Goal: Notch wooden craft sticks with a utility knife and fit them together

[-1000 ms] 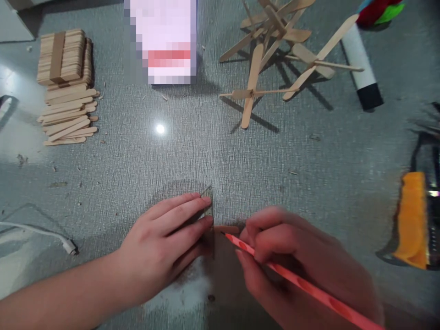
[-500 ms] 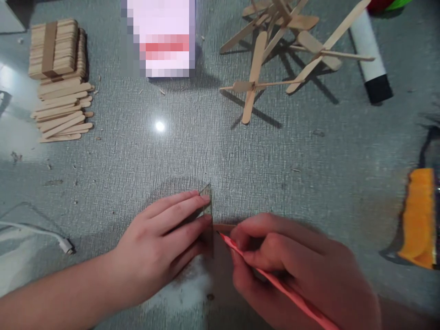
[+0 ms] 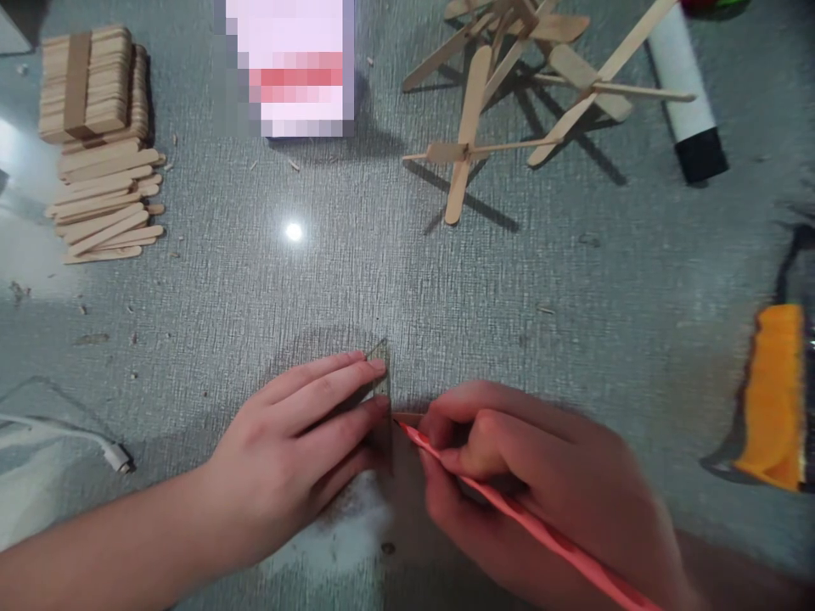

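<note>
My left hand (image 3: 299,441) is closed over a clear set square (image 3: 384,373), its bent fingers pressing the set square down on the table. The set square's straight edge crosses a wooden craft stick (image 3: 407,418), most of which is covered by my hands. My right hand (image 3: 515,475) is closed round a red pencil (image 3: 503,505) in a writing grip. The dark pencil tip meets the stick right beside the set square's edge, though I cannot tell whether a mark is there.
Bundled craft sticks (image 3: 86,85) and loose ones (image 3: 111,204) lie at the left. A joined stick structure (image 3: 468,153) stands at the back, beside a white tube with a black cap (image 3: 691,102). A blurred box (image 3: 299,102), white cable (image 3: 95,441) and orange packet (image 3: 773,399) are around.
The pencil tip has moved slightly left and up, closer to the set square's edge, along with my right hand. My left hand stays in place while the view shifts a little.
</note>
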The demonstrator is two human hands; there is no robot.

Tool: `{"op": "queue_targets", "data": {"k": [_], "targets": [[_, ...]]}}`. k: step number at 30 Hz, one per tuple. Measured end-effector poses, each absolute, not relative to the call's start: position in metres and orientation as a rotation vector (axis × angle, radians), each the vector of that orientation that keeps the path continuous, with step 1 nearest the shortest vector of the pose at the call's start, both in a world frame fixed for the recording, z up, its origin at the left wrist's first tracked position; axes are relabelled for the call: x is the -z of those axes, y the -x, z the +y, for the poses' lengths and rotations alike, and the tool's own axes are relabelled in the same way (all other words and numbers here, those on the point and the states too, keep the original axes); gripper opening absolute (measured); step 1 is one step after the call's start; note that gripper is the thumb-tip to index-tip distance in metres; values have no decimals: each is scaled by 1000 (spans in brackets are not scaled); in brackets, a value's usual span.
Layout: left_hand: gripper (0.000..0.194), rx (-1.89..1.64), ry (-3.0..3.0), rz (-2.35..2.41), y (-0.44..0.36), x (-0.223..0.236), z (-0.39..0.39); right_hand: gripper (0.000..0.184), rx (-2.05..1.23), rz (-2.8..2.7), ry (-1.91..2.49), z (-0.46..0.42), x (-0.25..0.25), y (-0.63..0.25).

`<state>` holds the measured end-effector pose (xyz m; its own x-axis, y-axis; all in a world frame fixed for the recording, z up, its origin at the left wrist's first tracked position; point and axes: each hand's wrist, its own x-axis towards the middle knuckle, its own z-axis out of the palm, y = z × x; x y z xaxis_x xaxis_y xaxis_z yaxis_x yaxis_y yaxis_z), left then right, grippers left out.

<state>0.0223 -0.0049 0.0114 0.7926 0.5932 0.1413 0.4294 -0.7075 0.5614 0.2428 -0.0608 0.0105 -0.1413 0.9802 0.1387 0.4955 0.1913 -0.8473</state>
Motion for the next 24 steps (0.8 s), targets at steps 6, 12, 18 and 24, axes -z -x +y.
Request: {"op": "queue_targets", "data": {"k": [6,12,18,24], "targets": [[28,-432,-2474,754,-22,-11,-4,26,-862,-1734,1407,-59,-10,-242],[27,-437,-2472,761,-23,-11,-4,26,-860,-1741,1412,-61,-8,-244],[27,-439,-2470,753,-22,-10,-5,27,-872,-1730,1417,-63,-9,-244],[26,-447,-2468,755,-22,-10,-4,27,-871,-1755,1402,-61,-10,-243]]}}
